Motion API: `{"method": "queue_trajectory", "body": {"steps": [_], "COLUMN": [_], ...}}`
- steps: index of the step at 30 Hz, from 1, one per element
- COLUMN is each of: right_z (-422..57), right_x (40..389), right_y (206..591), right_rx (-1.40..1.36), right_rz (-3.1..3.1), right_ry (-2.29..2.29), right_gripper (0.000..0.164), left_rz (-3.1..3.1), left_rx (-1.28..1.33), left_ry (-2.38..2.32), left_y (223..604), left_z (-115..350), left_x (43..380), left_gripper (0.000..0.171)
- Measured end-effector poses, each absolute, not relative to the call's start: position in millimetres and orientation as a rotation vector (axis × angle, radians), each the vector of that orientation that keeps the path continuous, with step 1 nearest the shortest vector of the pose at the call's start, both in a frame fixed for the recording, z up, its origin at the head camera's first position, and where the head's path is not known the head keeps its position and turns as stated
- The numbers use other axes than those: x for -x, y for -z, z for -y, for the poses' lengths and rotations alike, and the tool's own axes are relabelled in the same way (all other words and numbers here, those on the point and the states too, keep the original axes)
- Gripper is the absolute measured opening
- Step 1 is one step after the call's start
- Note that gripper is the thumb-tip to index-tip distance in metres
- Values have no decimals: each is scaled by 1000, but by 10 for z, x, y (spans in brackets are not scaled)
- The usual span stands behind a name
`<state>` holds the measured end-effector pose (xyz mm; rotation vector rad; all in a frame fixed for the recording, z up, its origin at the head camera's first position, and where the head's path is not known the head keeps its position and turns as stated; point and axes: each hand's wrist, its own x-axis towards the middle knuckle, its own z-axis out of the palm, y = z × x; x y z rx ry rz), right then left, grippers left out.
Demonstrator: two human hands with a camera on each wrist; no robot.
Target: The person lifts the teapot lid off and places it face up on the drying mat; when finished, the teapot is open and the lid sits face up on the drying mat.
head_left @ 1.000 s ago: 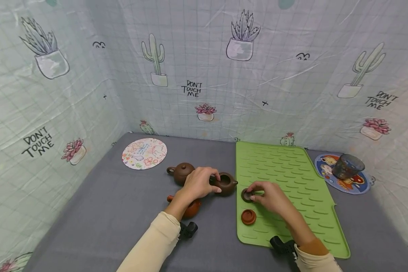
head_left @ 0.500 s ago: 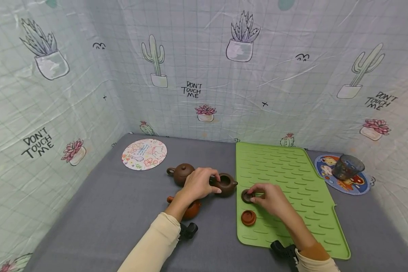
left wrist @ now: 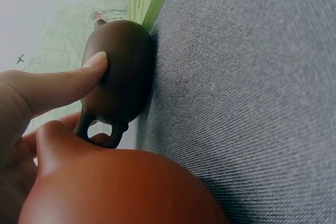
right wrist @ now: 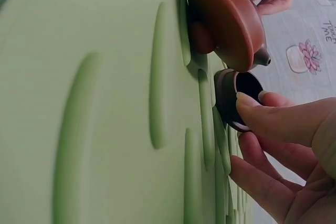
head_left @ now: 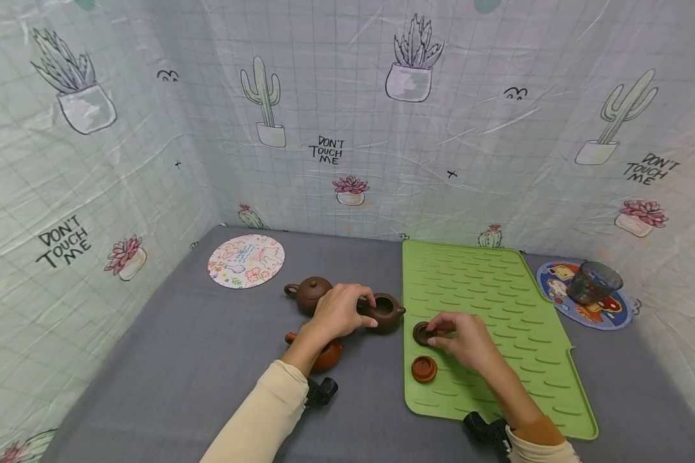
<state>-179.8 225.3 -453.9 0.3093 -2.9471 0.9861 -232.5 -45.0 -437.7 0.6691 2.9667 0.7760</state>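
Observation:
My left hand (head_left: 340,313) grips an open dark brown teapot (head_left: 389,314), the thumb against its side near the handle in the left wrist view. With thumb and fingertips, my right hand (head_left: 462,337) pinches the rim of a dark teapot lid (head_left: 423,334), upside down on the green mat (head_left: 469,270). An upturned reddish lid (head_left: 424,369) lies just in front of it. Under my left wrist stands a reddish-orange teapot (head_left: 327,357), partly hidden by the arm. A second dark brown teapot (head_left: 309,294), its lid on, stands behind the left hand.
A round floral mat (head_left: 246,261) lies at the back left of the grey cloth. At the right, a smoky glass (head_left: 594,283) stands on a blue patterned coaster (head_left: 605,316). Patterned fabric (head_left: 347,116) rises behind the table.
My right hand has shifted very slightly to the right, still at the dark lid's rim. The left hand and the teapots stay where they were.

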Motion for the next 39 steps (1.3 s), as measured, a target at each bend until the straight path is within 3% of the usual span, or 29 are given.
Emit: {"method": "queue_trajectory", "body": {"steps": [29,39], "right_z": [-2297,-2342], "right_x": [1757,1873], "right_y": [4515,4416], "right_rx": [-339,-394], "right_rz": [2947,2986], "right_ry": [-982,-986], "right_gripper": [14,28], "left_rz": [-2988,-2984], "left_rx": [-687,-703], "left_ry": [-583,-464], "left_y": [4310,4223], "left_z": [356,373], "left_x": [2304,2327], "left_gripper": [28,27]}}
